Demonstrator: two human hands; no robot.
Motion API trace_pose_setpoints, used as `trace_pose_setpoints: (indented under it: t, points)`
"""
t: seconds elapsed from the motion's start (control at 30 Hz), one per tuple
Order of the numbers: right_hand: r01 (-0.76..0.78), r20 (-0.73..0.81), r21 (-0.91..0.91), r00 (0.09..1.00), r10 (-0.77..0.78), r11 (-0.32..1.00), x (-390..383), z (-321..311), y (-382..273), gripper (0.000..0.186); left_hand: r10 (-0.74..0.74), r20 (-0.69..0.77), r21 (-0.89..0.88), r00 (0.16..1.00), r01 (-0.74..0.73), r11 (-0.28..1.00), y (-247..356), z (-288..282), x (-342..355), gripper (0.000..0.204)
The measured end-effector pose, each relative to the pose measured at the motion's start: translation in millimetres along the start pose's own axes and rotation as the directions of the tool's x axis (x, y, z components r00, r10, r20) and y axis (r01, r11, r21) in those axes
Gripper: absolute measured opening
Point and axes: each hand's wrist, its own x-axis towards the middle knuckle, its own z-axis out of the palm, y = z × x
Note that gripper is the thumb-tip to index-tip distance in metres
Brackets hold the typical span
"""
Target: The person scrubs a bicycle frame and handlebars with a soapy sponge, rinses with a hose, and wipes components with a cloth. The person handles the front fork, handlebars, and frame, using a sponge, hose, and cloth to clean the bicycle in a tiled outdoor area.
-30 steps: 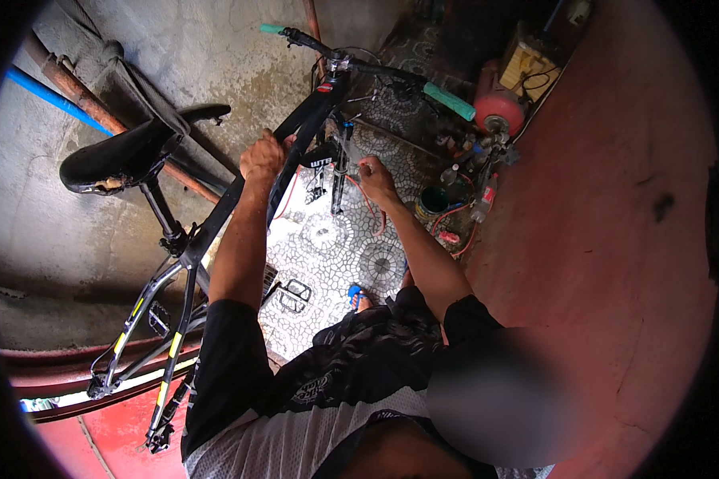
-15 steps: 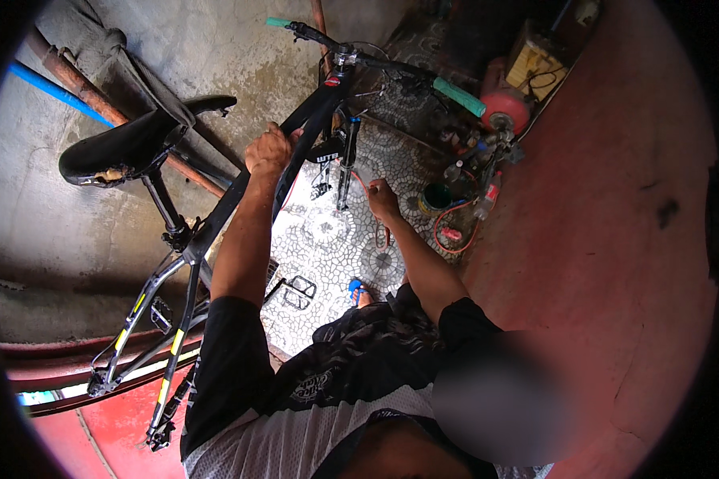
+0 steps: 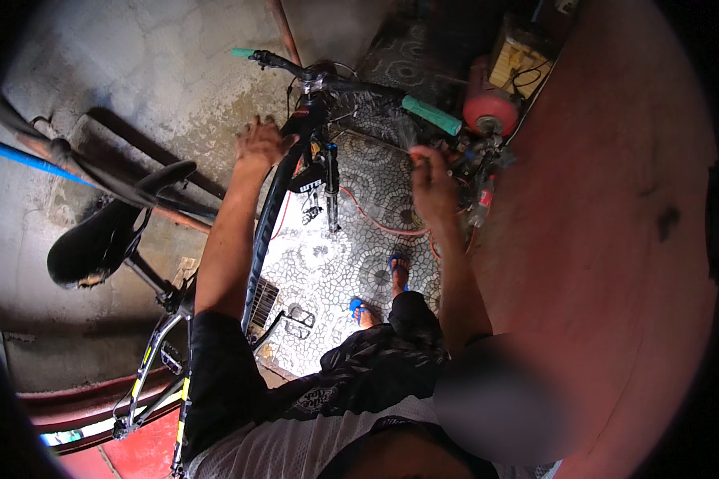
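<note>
A black bicycle frame [image 3: 273,209] stands in front of me, with a black saddle [image 3: 104,239] at the left and handlebars with teal grips [image 3: 431,116] at the top. My left hand [image 3: 260,144] grips the frame's top tube close to the head tube. The black front fork [image 3: 331,188] hangs down over the patterned tile floor [image 3: 335,267]. My right hand [image 3: 433,185] is raised to the right of the fork, below the right teal grip, fingers curled together; whether it holds anything small is unclear.
A red tank [image 3: 491,108] and a yellow box [image 3: 519,60] sit among clutter at the top right. An orange hose [image 3: 371,219] runs across the tiles. A pedal [image 3: 299,319] hangs low. My feet in blue sandals [image 3: 397,267] stand beside a red wall [image 3: 615,255].
My right hand has left the fork area and moved up and to the right, away from the frame. My left hand stays on the top tube.
</note>
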Motion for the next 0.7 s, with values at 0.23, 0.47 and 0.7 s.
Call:
trace_pose_setpoints:
  t: [0.23, 0.47, 0.7]
  points:
    - [0.028, 0.194, -0.173, 0.981, 0.006, 0.985, 63.5, -89.6, -41.2, 0.026, 0.596, -0.153, -0.172, 0.789, -0.615, 0.770, 130.2, -19.1, 62.1, 0.094]
    - [-0.018, 0.178, -0.286, 0.981, 0.072, 0.958, 88.8, -139.1, -5.9, 0.026, 0.688, -0.176, -0.147, 0.704, -0.710, 0.689, 213.5, -10.5, 96.3, 0.081]
    - [0.111, 0.062, -0.381, 0.994, -0.094, 0.918, 162.3, -115.9, 58.5, 0.018, 0.437, -0.189, -0.151, 0.879, -0.466, 0.872, 292.0, 7.2, 132.8, 0.083]
